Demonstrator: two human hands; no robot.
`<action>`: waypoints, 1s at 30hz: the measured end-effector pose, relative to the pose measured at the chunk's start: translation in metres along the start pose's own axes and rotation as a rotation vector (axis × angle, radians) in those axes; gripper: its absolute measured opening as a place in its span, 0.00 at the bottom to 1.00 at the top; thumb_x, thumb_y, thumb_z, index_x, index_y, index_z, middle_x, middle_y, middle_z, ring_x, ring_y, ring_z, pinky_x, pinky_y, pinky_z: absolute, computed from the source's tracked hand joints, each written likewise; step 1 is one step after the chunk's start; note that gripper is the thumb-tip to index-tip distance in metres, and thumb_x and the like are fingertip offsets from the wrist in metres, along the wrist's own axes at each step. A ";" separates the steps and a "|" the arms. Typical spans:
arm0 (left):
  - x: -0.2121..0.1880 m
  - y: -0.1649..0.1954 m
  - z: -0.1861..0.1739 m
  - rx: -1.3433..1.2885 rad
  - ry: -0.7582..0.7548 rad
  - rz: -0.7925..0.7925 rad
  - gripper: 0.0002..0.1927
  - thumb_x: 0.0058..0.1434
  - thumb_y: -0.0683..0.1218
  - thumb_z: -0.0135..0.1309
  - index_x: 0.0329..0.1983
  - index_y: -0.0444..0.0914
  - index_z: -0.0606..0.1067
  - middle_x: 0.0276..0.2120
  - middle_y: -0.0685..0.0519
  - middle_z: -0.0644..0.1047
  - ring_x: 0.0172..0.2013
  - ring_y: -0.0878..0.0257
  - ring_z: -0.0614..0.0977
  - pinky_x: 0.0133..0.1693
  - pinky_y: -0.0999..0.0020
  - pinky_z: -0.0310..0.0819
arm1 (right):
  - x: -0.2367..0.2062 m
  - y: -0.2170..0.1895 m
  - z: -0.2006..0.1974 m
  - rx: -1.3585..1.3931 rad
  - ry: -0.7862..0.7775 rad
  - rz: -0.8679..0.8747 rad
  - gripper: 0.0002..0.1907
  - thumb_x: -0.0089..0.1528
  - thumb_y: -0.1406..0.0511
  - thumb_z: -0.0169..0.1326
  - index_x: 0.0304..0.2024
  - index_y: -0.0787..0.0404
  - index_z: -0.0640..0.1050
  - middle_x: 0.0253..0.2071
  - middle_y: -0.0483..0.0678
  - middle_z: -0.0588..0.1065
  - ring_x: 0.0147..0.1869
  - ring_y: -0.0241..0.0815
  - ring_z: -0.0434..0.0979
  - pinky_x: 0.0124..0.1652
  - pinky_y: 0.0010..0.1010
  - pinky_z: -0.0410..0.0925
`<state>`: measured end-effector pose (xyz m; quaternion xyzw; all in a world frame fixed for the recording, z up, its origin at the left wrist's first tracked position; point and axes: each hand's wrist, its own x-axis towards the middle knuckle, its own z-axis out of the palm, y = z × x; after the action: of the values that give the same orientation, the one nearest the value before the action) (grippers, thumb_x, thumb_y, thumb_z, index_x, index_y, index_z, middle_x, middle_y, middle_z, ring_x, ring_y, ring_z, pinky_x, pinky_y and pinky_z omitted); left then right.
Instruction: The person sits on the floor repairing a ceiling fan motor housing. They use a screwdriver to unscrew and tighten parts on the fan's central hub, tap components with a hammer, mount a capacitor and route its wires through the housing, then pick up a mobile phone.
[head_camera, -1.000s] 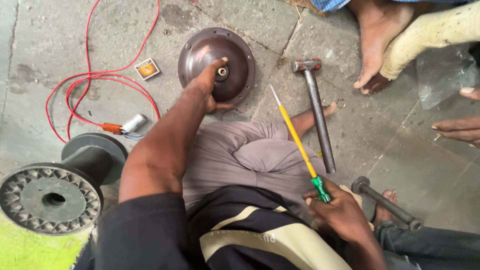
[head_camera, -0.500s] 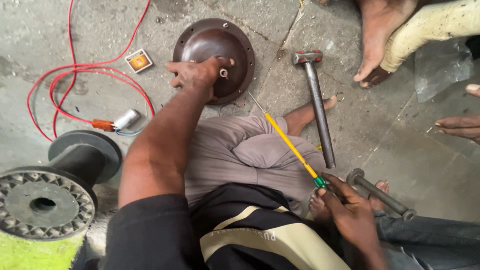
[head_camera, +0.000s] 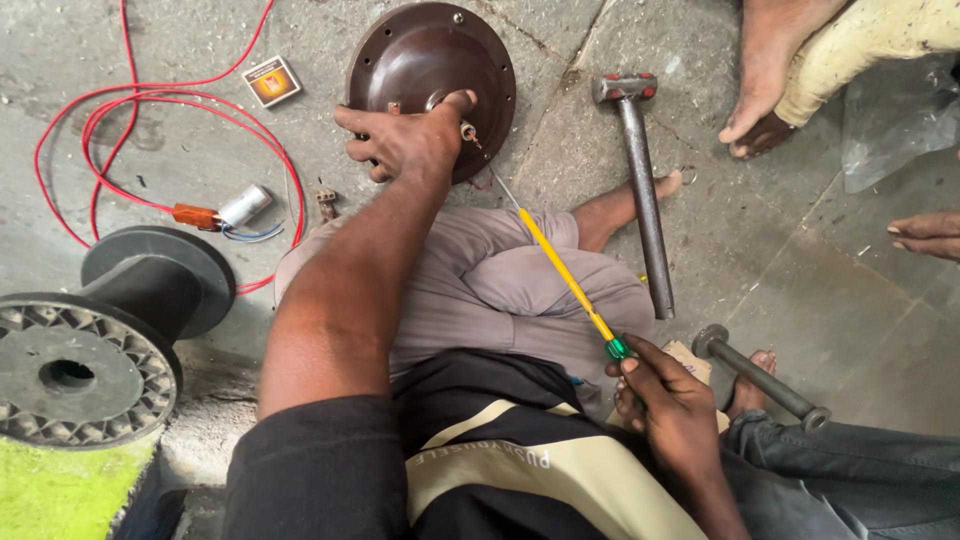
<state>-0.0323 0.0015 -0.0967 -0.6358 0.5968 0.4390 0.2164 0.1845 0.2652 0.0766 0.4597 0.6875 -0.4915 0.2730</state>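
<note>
While your left hand (head_camera: 405, 140) lies spread over the brown domed cover (head_camera: 432, 85) on the concrete floor (head_camera: 560, 150), fingers curled around its near rim and thumb beside the central hub, it is pressing the cover down rather than lifting it. Your right hand (head_camera: 672, 405) is clenched on the green ferrule end of a yellow-handled screwdriver (head_camera: 565, 275), whose thin shaft runs up across your folded knee to a tip at the hub. The step in hand appears to be working a fastener at the cover's centre; the next move would call for keeping the cover steady and the blade squarely seated, since the long shaft meets the hub at a slant. Outward from the hands: a hammer (head_camera: 640, 190) lies just right of the cover, a steel bar (head_camera: 765, 378) beside your right hand, a red wire (head_camera: 150, 100) with a small capacitor (head_camera: 243, 205) to the left, and a black spool (head_camera: 95, 330) lower left. Another person's foot (head_camera: 765, 70) stands near the hammer head.
</note>
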 end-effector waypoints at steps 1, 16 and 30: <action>0.000 -0.001 0.000 -0.003 0.004 0.005 0.79 0.33 0.55 0.80 0.76 0.44 0.34 0.68 0.37 0.52 0.63 0.30 0.62 0.61 0.38 0.61 | 0.000 -0.001 0.001 -0.009 0.003 0.006 0.22 0.64 0.67 0.53 0.61 0.65 0.76 0.37 0.50 0.79 0.26 0.33 0.69 0.22 0.23 0.61; 0.002 -0.007 0.005 -0.017 0.010 0.070 0.79 0.33 0.55 0.80 0.75 0.43 0.33 0.68 0.37 0.51 0.64 0.29 0.60 0.60 0.36 0.61 | 0.007 -0.007 0.001 -0.076 0.000 -0.045 0.20 0.65 0.68 0.52 0.59 0.65 0.77 0.36 0.51 0.79 0.22 0.32 0.67 0.19 0.23 0.59; 0.004 -0.011 0.009 -0.018 0.019 0.115 0.79 0.34 0.56 0.80 0.75 0.42 0.33 0.68 0.38 0.49 0.63 0.30 0.60 0.60 0.37 0.60 | 0.009 -0.012 -0.003 -0.139 0.012 -0.055 0.20 0.65 0.67 0.52 0.59 0.65 0.77 0.36 0.51 0.80 0.21 0.29 0.65 0.18 0.22 0.58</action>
<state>-0.0244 0.0085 -0.1072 -0.6066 0.6305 0.4499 0.1794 0.1701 0.2699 0.0758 0.4238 0.7339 -0.4469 0.2865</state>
